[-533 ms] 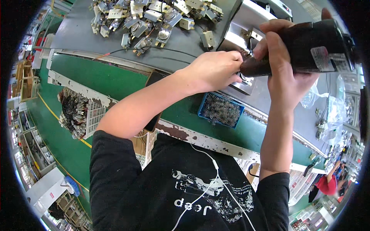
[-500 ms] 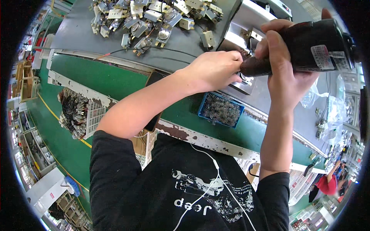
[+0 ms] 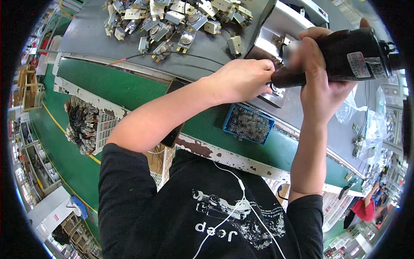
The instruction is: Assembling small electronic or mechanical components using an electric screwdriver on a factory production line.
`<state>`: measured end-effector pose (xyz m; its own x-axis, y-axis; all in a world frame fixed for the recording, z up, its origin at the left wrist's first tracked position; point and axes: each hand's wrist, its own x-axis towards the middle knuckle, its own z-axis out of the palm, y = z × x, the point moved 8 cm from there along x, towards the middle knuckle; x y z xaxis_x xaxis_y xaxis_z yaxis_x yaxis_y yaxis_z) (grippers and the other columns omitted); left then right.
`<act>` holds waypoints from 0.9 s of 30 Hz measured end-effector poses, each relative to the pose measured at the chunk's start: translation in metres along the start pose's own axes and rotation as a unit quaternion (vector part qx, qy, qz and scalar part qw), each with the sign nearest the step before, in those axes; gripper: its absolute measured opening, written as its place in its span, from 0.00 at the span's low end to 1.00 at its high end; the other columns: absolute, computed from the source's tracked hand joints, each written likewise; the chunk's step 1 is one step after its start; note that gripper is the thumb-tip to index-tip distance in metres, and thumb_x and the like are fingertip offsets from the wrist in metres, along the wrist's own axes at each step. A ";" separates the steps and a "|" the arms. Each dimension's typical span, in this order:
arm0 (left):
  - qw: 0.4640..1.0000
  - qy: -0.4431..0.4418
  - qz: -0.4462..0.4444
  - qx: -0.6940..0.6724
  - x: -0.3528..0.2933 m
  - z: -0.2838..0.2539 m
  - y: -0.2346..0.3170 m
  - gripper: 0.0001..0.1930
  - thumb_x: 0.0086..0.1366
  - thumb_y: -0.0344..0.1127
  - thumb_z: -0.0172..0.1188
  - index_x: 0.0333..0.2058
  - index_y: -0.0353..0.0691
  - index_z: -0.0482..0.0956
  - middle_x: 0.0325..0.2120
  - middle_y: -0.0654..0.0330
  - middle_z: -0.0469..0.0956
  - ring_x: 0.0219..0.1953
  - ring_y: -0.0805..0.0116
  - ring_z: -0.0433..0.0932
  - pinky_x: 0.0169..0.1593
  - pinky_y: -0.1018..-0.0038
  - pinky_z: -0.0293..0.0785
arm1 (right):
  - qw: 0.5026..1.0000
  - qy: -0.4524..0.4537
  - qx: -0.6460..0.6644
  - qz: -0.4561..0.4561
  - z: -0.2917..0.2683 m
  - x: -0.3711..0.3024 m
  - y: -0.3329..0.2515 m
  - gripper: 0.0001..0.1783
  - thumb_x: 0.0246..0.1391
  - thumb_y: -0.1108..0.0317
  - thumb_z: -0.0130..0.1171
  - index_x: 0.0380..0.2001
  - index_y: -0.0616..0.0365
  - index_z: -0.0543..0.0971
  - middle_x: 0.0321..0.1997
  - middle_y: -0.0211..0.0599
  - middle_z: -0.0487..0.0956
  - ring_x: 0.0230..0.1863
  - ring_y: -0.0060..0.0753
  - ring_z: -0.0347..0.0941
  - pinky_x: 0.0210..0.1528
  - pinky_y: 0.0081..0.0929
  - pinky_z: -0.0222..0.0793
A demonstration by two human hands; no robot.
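My right hand (image 3: 321,82) grips a black power screwdriver (image 3: 351,52), which lies almost level with its narrow nose toward the left. Around the tip of that nose, my left hand (image 3: 243,80) has its fingers drawn together; what they pinch is hidden behind them. Both hands are over a shiny metal fixture (image 3: 264,44) on the grey bench. A small part with a round metal piece (image 3: 277,91) shows partly under the screwdriver's nose. Just below my left hand stands a blue tray (image 3: 226,118) full of small coil springs (image 3: 249,123).
Several metal-and-cream switch-like parts (image 3: 166,28) are heaped on the bench at the far left; one part (image 3: 235,44) lies apart beside the fixture. A thin black cable (image 3: 194,55) crosses the bench. Clear plastic bags (image 3: 375,112) lie to the right. A person in red (image 3: 365,209) is at far right.
Both hands and the screwdriver stay nearly in place. The screwdriver's rear end sits slightly lower, and the whole view has shifted a little.
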<state>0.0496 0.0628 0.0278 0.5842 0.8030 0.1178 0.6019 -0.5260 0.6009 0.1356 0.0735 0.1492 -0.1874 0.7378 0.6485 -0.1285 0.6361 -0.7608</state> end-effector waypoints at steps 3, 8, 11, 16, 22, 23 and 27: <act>1.000 0.011 0.015 -0.007 0.000 0.000 0.000 0.18 0.64 0.44 0.61 0.42 0.33 0.76 0.45 0.53 0.75 0.48 0.51 0.77 0.51 0.59 0.75 | 0.999 -0.008 0.033 -0.007 -0.001 0.001 0.004 0.48 0.58 0.82 0.58 0.72 0.55 0.42 0.41 0.51 0.80 0.24 0.25 0.75 0.28 0.23 0.73; 1.000 -0.002 0.015 0.008 -0.001 -0.005 -0.002 0.17 0.63 0.44 0.62 0.41 0.36 0.77 0.43 0.55 0.77 0.47 0.51 0.77 0.50 0.60 0.75 | 1.000 -0.024 -0.002 -0.013 0.010 0.005 -0.001 0.44 0.58 0.80 0.58 0.71 0.56 0.46 0.44 0.57 0.79 0.24 0.25 0.74 0.29 0.23 0.73; 1.000 0.001 0.025 0.013 -0.001 -0.006 -0.001 0.15 0.63 0.43 0.63 0.42 0.39 0.79 0.43 0.58 0.77 0.46 0.55 0.78 0.49 0.62 0.77 | 1.000 0.008 -0.020 -0.004 -0.019 0.003 0.001 0.31 0.60 0.76 0.56 0.64 0.66 0.59 0.42 0.57 0.79 0.23 0.26 0.73 0.28 0.23 0.72; 0.988 0.104 0.109 0.045 -0.003 -0.002 0.007 0.14 0.60 0.41 0.65 0.44 0.45 0.82 0.38 0.61 0.77 0.40 0.59 0.79 0.43 0.65 0.78 | 0.997 0.024 0.074 0.007 -0.056 0.036 -0.046 0.17 0.62 0.69 0.55 0.44 0.77 0.74 0.25 0.40 0.74 0.28 0.28 0.70 0.32 0.26 0.66; 0.984 0.136 0.106 0.055 -0.007 -0.007 0.009 0.14 0.56 0.40 0.68 0.40 0.46 0.82 0.34 0.62 0.75 0.37 0.60 0.78 0.39 0.64 0.78 | 0.989 0.134 0.016 -0.055 -0.055 0.037 -0.017 0.13 0.58 0.75 0.60 0.41 0.77 0.75 0.24 0.44 0.78 0.23 0.30 0.73 0.30 0.28 0.72; 0.983 0.136 0.109 0.056 -0.007 -0.007 0.011 0.14 0.56 0.40 0.68 0.40 0.46 0.82 0.34 0.62 0.75 0.37 0.60 0.78 0.39 0.64 0.78 | 0.986 0.151 -0.012 -0.068 -0.055 0.036 -0.018 0.13 0.58 0.75 0.60 0.41 0.77 0.75 0.24 0.45 0.79 0.23 0.31 0.74 0.30 0.29 0.73; 0.983 0.136 0.102 0.063 -0.008 -0.008 0.013 0.13 0.56 0.40 0.67 0.40 0.46 0.82 0.34 0.62 0.75 0.37 0.60 0.78 0.39 0.64 0.78 | 0.990 0.124 -0.040 -0.056 -0.052 0.036 -0.023 0.22 0.58 0.77 0.60 0.53 0.74 0.68 0.28 0.49 0.80 0.23 0.31 0.75 0.28 0.30 0.74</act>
<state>0.0486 0.0517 0.0414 0.5424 0.7132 0.4440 0.5596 -0.7009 0.4422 0.1827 0.0977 0.1910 0.0695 0.6882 0.7222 -0.0547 0.7255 -0.6861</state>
